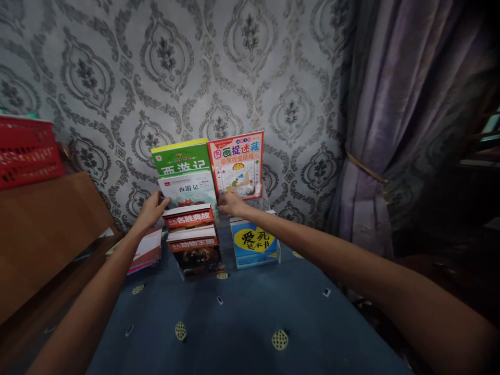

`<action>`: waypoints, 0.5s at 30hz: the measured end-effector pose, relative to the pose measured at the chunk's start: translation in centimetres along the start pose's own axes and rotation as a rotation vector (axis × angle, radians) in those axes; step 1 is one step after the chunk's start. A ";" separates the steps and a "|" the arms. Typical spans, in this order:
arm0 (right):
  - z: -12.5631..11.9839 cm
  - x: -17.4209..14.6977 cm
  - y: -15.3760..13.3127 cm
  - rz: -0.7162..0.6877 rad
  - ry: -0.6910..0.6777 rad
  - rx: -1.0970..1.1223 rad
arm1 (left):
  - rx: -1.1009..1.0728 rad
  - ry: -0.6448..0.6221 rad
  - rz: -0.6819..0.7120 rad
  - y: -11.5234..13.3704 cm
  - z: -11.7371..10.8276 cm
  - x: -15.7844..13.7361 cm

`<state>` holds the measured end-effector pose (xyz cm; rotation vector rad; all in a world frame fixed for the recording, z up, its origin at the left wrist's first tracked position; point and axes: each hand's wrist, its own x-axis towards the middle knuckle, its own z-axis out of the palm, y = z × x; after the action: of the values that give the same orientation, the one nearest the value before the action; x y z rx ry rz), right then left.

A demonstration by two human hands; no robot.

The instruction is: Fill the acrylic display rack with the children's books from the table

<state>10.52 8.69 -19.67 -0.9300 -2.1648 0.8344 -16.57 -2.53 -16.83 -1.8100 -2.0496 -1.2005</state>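
Note:
A pale white-and-teal book (189, 188) stands upright in a stepped stack of books. My left hand (153, 207) is closed at its left edge, and my right hand (233, 204) pinches at its right edge. Behind it rises a green book (183, 156) with a yellow top. In front, lower down, are a red-topped book (189, 219) and a book with a lion on its cover (197, 256). To the right, a pink-red picture book (239, 165) stands behind my right hand, above a blue book with a yellow heart (255, 247).
A blue patterned cloth (234, 323) covers the table. More books (146, 250) lie at the left, beside a brown wooden box-like piece (50, 234) with a red basket (29, 151) on it. A patterned wall stands behind; a tied curtain (375, 130) hangs at right.

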 end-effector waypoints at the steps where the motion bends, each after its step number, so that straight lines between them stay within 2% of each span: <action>1: -0.2 -0.2 -0.2 -0.021 0.012 -0.037 | -0.013 -0.009 0.015 -0.1 0.0 0.0; 5: -0.8 -0.7 -1.0 -0.098 0.053 -0.142 | -0.041 -0.031 0.066 -0.3 -0.3 -0.4; 11: -0.3 -0.5 -1.6 -0.110 0.026 -0.186 | -0.277 -0.083 -0.051 0.3 -0.4 -1.1; 15: 0.1 -0.1 -1.2 -0.096 0.007 -0.184 | -0.321 -0.043 -0.033 0.2 0.0 -0.9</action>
<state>10.07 7.89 -18.88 -0.9074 -2.2897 0.5931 -16.16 -3.24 -17.33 -1.9554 -2.0098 -1.5907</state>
